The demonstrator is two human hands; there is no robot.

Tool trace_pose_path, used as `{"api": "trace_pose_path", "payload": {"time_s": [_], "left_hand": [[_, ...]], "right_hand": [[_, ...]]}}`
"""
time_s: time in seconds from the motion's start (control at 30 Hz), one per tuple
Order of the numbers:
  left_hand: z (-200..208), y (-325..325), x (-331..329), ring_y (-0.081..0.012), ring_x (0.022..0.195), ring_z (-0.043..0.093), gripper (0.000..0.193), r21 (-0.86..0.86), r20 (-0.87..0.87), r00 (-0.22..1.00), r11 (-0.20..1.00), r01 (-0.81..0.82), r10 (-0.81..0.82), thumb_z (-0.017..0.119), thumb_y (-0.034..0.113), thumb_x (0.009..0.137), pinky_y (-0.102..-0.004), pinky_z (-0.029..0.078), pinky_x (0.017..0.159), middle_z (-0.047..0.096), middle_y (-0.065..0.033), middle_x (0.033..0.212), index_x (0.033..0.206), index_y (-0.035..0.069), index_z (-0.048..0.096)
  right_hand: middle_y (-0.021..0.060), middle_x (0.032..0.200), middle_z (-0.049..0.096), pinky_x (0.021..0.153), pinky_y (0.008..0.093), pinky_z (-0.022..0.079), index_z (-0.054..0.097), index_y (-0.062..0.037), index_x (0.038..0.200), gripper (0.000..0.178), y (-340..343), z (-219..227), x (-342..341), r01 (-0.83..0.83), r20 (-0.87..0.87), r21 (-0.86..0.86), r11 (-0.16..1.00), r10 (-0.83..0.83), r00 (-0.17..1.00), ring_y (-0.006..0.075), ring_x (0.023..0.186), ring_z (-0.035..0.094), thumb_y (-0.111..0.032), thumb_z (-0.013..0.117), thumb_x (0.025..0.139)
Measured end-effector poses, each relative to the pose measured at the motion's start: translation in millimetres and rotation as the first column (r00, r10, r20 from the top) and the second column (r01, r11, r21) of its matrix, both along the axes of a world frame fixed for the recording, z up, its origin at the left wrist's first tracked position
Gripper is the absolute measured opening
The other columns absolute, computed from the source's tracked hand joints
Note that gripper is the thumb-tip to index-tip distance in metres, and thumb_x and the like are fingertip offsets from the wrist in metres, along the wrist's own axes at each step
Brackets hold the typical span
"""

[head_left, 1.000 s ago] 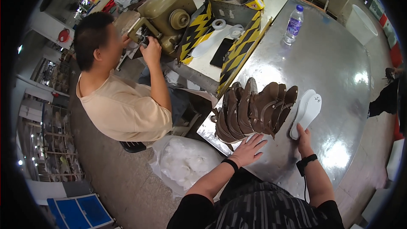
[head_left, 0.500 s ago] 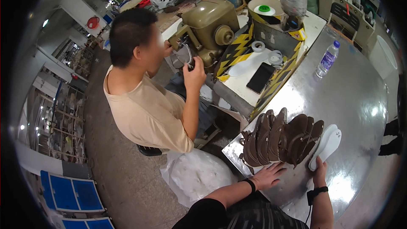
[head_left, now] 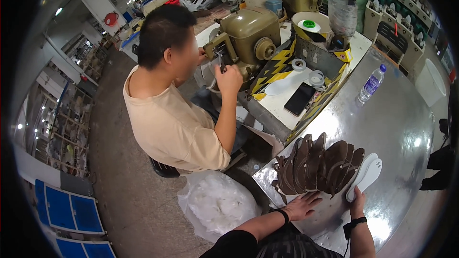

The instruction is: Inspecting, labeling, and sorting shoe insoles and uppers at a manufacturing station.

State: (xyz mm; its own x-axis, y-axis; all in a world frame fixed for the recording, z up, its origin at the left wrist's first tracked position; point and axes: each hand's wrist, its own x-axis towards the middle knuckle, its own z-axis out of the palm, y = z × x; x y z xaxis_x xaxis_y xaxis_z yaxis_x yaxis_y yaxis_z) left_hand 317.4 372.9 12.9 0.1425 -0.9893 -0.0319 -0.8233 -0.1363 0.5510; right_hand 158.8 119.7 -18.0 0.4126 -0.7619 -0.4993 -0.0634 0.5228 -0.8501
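Observation:
A row of brown shoe uppers (head_left: 313, 162) stands packed together on the metal table (head_left: 406, 114). Beside their near edge, my left hand (head_left: 302, 207) lies flat on the tabletop with its fingers stretched out and holding nothing. My right hand (head_left: 356, 205) grips the near end of white shoe insoles (head_left: 367, 173), which seem to be a small stack and lean against the right end of the uppers. Dark marks show on the top insole's far end. How the right fingers wrap underneath is partly hidden.
A co-worker (head_left: 174, 114) sits to the left, hands at a sewing machine (head_left: 251, 28). A water bottle (head_left: 372, 83) stands farther back on the table. A phone (head_left: 300, 99) and tape rolls (head_left: 315, 78) lie in the striped-edge tray. A white plastic bag (head_left: 220, 205) rests on the floor.
My view has shifted slightly, so the scene sits a little differently. Both my hands keep their places, the right one still on the insoles. The co-worker's near hand has moved slightly at the machine.

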Motion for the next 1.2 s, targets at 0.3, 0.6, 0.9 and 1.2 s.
{"api": "trace_pose_path", "payload": {"time_s": [0.3,0.6,0.9,1.2], "left_hand": [[13.4,-26.8,-4.9,-0.0302,0.136,0.029,0.058,0.165,-0.05,0.998,0.985,0.05,-0.043,0.054,0.034,0.087,-0.0498,0.037,0.101,0.029,-0.0135,0.146,0.139,0.017,0.036],[2.1,-19.0,-7.4,-0.0303,0.13,0.035,0.054,0.017,0.173,0.985,1.0,-0.012,0.009,0.057,0.037,0.08,-0.0545,0.024,0.103,0.041,-0.0139,0.137,0.129,0.016,0.05],[-0.6,-16.7,-11.1,-0.0271,0.128,0.037,0.053,-0.011,0.216,0.976,1.0,-0.013,0.015,0.06,0.036,0.079,-0.0534,0.025,0.102,0.044,-0.0118,0.133,0.127,0.016,0.052],[0.3,-19.0,-8.5,-0.0283,0.126,0.039,0.052,0.005,0.243,0.97,1.0,-0.014,0.013,0.06,0.035,0.079,-0.0537,0.027,0.102,0.044,-0.0116,0.133,0.127,0.017,0.053]], "right_hand": [[0.0125,0.099,0.062,0.075,0.0369,0.049,0.057,0.0041,0.11,0.043,-6.0,-0.2,-18.6,0.072,-0.12,-0.041,0.997,-0.077,0.99,0.0227,0.086,0.061,-0.028,0.064,0.082],[0.0125,0.099,0.066,0.077,0.0303,0.049,0.061,0.0056,0.11,0.049,0.4,-23.6,1.0,-0.021,-0.03,-0.019,1.0,0.02,0.999,0.0178,0.087,0.063,-0.034,0.066,0.082],[0.0151,0.1,0.067,0.081,0.034,0.047,0.061,0.0044,0.112,0.051,4.1,-9.2,-3.7,-0.147,-0.189,-0.046,0.988,0.136,0.973,0.0222,0.091,0.063,-0.037,0.065,0.083],[0.0139,0.097,0.067,0.079,0.0321,0.048,0.062,0.0054,0.109,0.048,2.3,7.8,0.2,-0.124,-0.141,-0.047,0.991,0.116,0.983,0.0197,0.089,0.062,-0.035,0.065,0.083]]}}
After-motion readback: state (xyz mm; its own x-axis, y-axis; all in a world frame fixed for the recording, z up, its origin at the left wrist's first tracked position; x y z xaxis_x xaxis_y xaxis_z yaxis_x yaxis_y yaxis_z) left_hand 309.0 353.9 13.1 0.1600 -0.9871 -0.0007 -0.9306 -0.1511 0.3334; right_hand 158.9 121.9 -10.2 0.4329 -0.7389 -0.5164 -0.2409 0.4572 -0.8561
